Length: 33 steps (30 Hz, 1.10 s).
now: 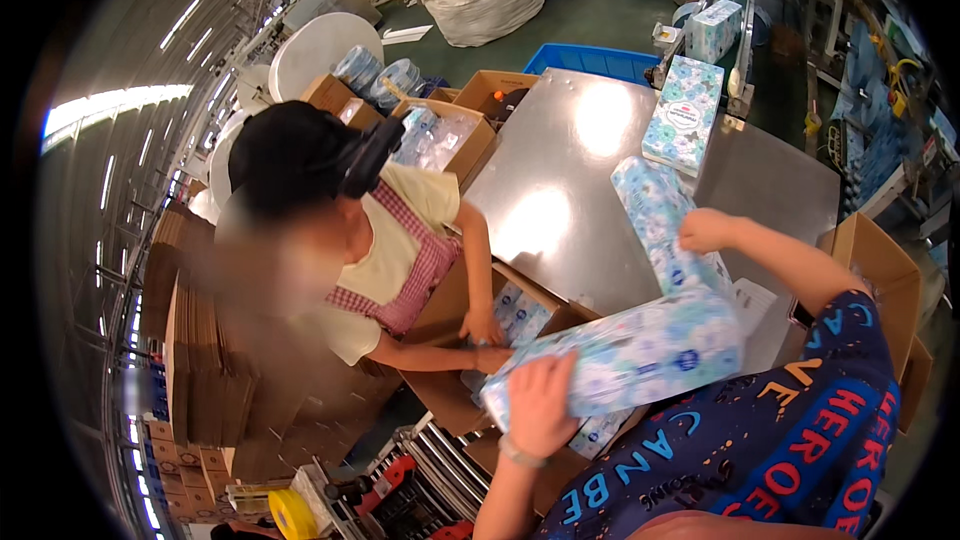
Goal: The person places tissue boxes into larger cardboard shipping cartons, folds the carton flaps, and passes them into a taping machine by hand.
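Nearby, co-worker point(398, 255) at carton point(440, 402), metal table point(570, 180), left fingers point(562, 375) gripping floral pack point(645, 355), right fingers point(692, 233) curled against another pack point(650, 202).

Tabletop point(565, 180) middle free, packs point(643, 200) right, co-worker point(405, 255) left

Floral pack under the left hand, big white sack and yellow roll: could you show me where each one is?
Floral pack point(650, 348): head view, middle of its upper side.
White sack point(480, 2): head view, bulging front.
Yellow roll point(291, 514): head view, its yellow side.

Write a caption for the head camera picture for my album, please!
Left fingers hold one flowered pack, right fingers at a second pack, while a co-worker reaches into a cardboard box.
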{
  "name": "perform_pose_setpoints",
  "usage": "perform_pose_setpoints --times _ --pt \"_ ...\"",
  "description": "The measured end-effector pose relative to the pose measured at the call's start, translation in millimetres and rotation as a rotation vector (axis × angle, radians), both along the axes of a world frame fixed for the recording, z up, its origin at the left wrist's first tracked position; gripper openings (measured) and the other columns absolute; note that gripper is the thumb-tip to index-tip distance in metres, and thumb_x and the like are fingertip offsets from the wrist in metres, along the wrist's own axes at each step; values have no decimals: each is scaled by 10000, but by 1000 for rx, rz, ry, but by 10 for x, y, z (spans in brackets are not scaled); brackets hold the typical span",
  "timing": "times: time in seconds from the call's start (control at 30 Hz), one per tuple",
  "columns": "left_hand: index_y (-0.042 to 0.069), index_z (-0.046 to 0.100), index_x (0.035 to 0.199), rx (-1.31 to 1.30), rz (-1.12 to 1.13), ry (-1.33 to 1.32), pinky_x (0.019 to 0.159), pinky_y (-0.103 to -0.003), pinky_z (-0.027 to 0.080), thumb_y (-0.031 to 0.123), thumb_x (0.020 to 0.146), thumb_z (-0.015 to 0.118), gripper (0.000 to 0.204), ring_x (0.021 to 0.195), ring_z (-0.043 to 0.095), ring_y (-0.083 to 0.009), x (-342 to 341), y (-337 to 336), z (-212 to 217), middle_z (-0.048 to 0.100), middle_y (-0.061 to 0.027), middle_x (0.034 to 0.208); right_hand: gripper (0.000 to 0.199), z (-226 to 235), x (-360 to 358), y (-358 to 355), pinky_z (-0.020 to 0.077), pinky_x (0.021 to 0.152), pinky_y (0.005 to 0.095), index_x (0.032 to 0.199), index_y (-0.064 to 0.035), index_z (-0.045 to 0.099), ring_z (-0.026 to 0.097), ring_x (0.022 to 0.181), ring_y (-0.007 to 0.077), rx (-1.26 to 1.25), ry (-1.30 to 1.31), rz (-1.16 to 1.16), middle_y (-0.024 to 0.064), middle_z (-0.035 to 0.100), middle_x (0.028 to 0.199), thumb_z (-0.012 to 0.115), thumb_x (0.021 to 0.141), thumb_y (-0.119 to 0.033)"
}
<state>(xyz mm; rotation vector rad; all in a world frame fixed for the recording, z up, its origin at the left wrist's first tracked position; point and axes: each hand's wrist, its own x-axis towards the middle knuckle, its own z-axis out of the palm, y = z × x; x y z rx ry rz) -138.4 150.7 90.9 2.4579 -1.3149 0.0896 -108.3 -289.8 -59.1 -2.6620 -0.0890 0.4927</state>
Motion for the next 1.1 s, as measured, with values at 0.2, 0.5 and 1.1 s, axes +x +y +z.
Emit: perform_pose_setpoints --times 0.2,0.5,1.1 --pt "40 523 1262 -193 422 163 947 -470 395 182 599 845 750 1061 515 -393 -752 1172 -1046 564 -178 1133 491 142 -698 -214 526 892 409 1162 7 686 683 1046 349 -278 259 -237 233 698 1109 559 905 -392" --pt "80 443 1391 513 268 454 976 -511 440 311 591 854 928 1176 527 -396 -900 925 -2385 517 -187 1300 1102 -137 -305 1130 439 957 471 1603 -191 145 535 1107 349 -335 -170 -519 187 530 1178 819 735 -269" --pt "114 275 1545 191 91 783 1151 -473 324 404 711 767 1011 1327 450 -413 -859 887 -3187 528 -212 1388 866 44 -395 3433 433 911 426 1478 -447 422 558 1010 315 232 -583 1016 116 551 1073 640 755 -22"
